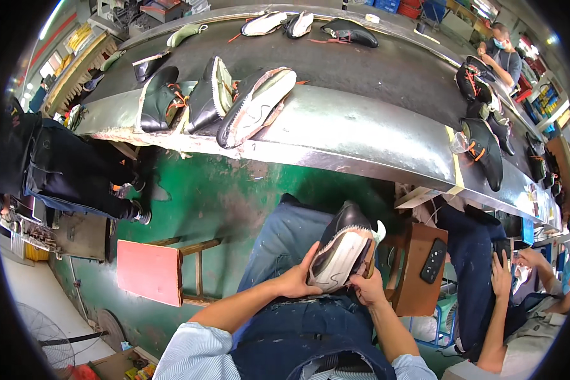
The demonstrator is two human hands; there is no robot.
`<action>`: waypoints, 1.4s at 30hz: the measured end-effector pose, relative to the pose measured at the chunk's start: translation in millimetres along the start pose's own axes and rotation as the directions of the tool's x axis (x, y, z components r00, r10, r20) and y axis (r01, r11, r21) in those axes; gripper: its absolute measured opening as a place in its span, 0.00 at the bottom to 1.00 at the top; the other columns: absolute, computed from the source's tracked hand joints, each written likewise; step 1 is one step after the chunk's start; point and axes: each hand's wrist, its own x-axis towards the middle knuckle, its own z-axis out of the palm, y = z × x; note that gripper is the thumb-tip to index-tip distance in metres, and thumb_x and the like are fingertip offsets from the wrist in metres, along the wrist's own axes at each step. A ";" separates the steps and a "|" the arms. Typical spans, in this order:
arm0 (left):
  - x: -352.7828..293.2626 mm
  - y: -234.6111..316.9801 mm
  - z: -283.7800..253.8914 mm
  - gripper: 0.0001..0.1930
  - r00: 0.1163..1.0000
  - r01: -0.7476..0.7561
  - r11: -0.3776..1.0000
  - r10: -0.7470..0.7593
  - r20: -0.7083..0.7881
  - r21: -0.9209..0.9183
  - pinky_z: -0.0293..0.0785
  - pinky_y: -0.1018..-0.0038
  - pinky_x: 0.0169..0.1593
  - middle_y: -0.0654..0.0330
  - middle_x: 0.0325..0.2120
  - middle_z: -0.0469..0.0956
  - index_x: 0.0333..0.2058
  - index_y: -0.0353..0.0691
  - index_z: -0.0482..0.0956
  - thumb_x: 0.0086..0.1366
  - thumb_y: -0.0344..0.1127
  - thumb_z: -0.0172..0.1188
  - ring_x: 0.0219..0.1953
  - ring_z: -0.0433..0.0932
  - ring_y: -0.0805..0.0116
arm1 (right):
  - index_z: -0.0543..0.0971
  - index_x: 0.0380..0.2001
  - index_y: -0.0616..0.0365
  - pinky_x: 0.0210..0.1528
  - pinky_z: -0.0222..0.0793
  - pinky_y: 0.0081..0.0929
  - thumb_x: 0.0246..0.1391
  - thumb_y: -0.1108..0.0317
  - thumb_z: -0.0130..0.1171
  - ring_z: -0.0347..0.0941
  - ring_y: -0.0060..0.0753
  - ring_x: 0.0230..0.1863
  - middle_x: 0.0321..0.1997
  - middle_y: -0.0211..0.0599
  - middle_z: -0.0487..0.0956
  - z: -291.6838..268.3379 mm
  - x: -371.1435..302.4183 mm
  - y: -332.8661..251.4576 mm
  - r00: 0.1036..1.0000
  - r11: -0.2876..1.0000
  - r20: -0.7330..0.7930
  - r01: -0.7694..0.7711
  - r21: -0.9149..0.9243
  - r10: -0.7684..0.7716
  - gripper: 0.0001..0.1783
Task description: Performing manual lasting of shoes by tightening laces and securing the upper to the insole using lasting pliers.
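Note:
Over my lap I hold a black shoe upper (341, 256), its pale underside turned up and its dark toe pointing away from me. White stitching runs round the edge of that underside. My left hand (297, 277) grips its left side near the heel, fingers along the edge. At the heel's right side, my right hand (369, 289) is closed on it with the thumb near the opening. Something whitish (379, 232) sticks out beside the shoe's right edge; I cannot make out what it is.
Ahead runs a long bench with a metal edge (335, 120) and dark belt (367, 82). Several shoes (257, 107) stand along it. A pink-topped stool (149, 271) is at left, a brown stool with a black phone-like object (433, 260) at right. Co-workers (503, 57) are nearby.

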 end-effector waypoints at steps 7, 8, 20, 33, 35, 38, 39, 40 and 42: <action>3.4 119.6 -50.0 0.37 0.887 -0.324 0.821 0.436 -0.150 0.470 0.78 0.62 0.47 0.43 0.42 0.80 0.59 0.37 0.63 0.52 0.32 0.71 0.44 0.81 0.44 | 0.69 0.49 0.59 0.28 0.74 0.27 0.59 0.72 0.61 0.79 0.32 0.39 0.46 0.42 0.78 -36.8 -42.8 -11.6 0.957 0.986 -0.256 -0.104 0.127 0.134 0.17; 7.5 138.9 -54.8 0.37 0.869 -0.360 0.804 0.474 -0.144 0.473 0.78 0.63 0.45 0.44 0.42 0.81 0.58 0.37 0.64 0.51 0.32 0.72 0.43 0.81 0.44 | 0.69 0.49 0.59 0.28 0.74 0.27 0.59 0.72 0.61 0.79 0.32 0.39 0.46 0.42 0.78 -51.9 -50.1 -6.6 0.961 0.986 -0.239 -0.111 0.125 0.139 0.17; 135.5 -33.3 -16.5 0.36 0.893 0.372 0.657 -0.445 0.062 -0.655 0.75 0.66 0.51 0.52 0.48 0.80 0.54 0.35 0.76 0.67 0.66 0.49 0.46 0.79 0.63 | 0.71 0.52 0.61 0.35 0.71 0.22 0.63 0.67 0.54 0.74 0.23 0.36 0.42 0.36 0.79 -42.6 -88.5 -27.6 0.999 0.911 -0.011 -0.053 -0.410 0.053 0.16; 111.1 -49.9 9.8 0.38 0.920 0.304 0.833 -0.383 -0.085 -0.462 0.69 0.70 0.59 0.55 0.51 0.78 0.56 0.35 0.74 0.73 0.65 0.32 0.52 0.75 0.66 | 0.76 0.46 0.64 0.36 0.74 0.27 0.65 0.66 0.52 0.78 0.30 0.39 0.39 0.34 0.81 3.8 -25.8 -45.3 0.911 0.850 0.127 -0.308 -0.427 0.393 0.13; 107.0 -52.9 6.9 0.38 0.938 0.271 0.774 -0.346 -0.024 -0.572 0.67 0.70 0.60 0.55 0.51 0.77 0.57 0.35 0.73 0.74 0.64 0.31 0.53 0.74 0.66 | 0.76 0.42 0.63 0.35 0.72 0.28 0.64 0.67 0.53 0.78 0.29 0.36 0.36 0.33 0.81 9.1 -27.8 -35.7 0.990 0.513 0.131 0.086 -0.854 0.052 0.10; 103.8 -53.0 10.7 0.37 0.933 0.260 0.845 -0.344 -0.103 -0.468 0.68 0.70 0.60 0.55 0.52 0.77 0.57 0.35 0.73 0.74 0.64 0.30 0.52 0.74 0.66 | 0.77 0.41 0.64 0.35 0.72 0.31 0.63 0.66 0.54 0.78 0.32 0.32 0.32 0.41 0.81 5.1 -30.6 -43.5 0.964 0.793 0.039 -0.192 -0.578 0.262 0.11; 103.1 -43.0 9.6 0.37 0.929 0.266 0.849 -0.352 -0.113 -0.456 0.68 0.70 0.60 0.55 0.52 0.77 0.58 0.35 0.73 0.74 0.63 0.30 0.52 0.74 0.66 | 0.77 0.40 0.64 0.36 0.72 0.33 0.62 0.66 0.55 0.78 0.35 0.32 0.30 0.44 0.81 3.6 -29.0 -49.4 0.895 0.870 0.024 -0.425 -0.250 0.445 0.11; 102.5 -39.9 10.1 0.37 0.931 0.267 0.849 -0.349 -0.106 -0.456 0.68 0.70 0.60 0.55 0.52 0.77 0.58 0.35 0.73 0.74 0.63 0.30 0.52 0.74 0.66 | 0.76 0.42 0.66 0.38 0.73 0.35 0.61 0.66 0.55 0.79 0.39 0.33 0.32 0.48 0.81 0.2 -25.7 -51.8 0.905 0.880 0.047 -0.397 -0.259 0.422 0.13; 100.6 -37.4 10.3 0.38 0.927 0.264 0.800 -0.365 -0.086 -0.539 0.68 0.70 0.59 0.54 0.52 0.77 0.58 0.34 0.72 0.74 0.63 0.30 0.52 0.74 0.66 | 0.75 0.45 0.66 0.36 0.73 0.31 0.61 0.67 0.54 0.78 0.32 0.34 0.36 0.44 0.81 7.1 -21.0 -62.1 0.941 0.753 0.021 -0.258 -0.605 0.339 0.14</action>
